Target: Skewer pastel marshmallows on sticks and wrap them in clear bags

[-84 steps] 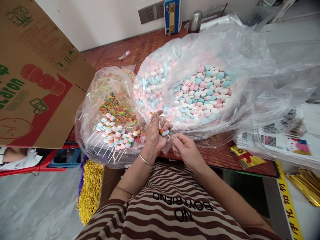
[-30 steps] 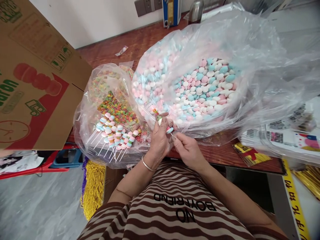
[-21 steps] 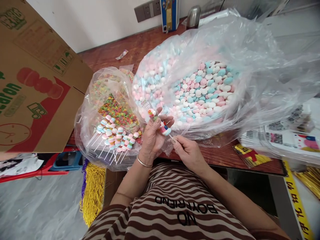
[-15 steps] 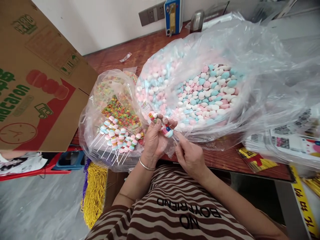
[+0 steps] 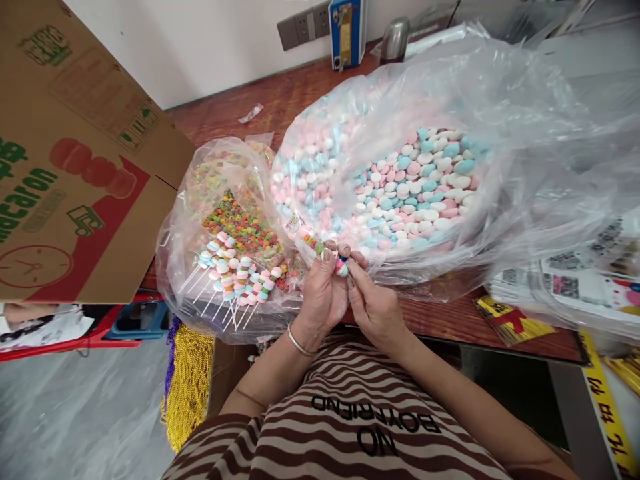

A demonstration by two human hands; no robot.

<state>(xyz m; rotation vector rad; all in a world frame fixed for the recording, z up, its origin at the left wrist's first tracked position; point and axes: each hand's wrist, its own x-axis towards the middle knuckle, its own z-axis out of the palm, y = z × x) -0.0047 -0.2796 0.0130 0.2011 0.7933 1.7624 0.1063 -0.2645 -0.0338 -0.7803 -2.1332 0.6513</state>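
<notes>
My left hand (image 5: pixel 323 290) is closed around a clear candy packet (image 5: pixel 311 241) with colourful sweets in it. The fingers of my right hand (image 5: pixel 377 310) are pinched at the packet's near end, touching my left fingers; part of that end is hidden. Left of the hands, several candy sticks (image 5: pixel 233 277) with pastel pieces on white sticks lie on a plastic bag. That bag holds small coloured candy rings (image 5: pixel 240 227). Beyond my hands, a big clear bag is opened over pink, white and blue oval candies (image 5: pixel 415 187).
A cardboard carton (image 5: pixel 90 160) stands at the left. On the brown table (image 5: pixel 285 87) are a paper scrap (image 5: pixel 251 113), a blue box (image 5: pixel 347 33) and a metal cup (image 5: pixel 395 40). Printed bags (image 5: pixel 575 287) and a yellow packet (image 5: pixel 515 320) lie at the right.
My left hand has shifted slightly right and nearer with the packet. My right fingers have come up from lower beside it and now meet the packet's end at my left fingertips.
</notes>
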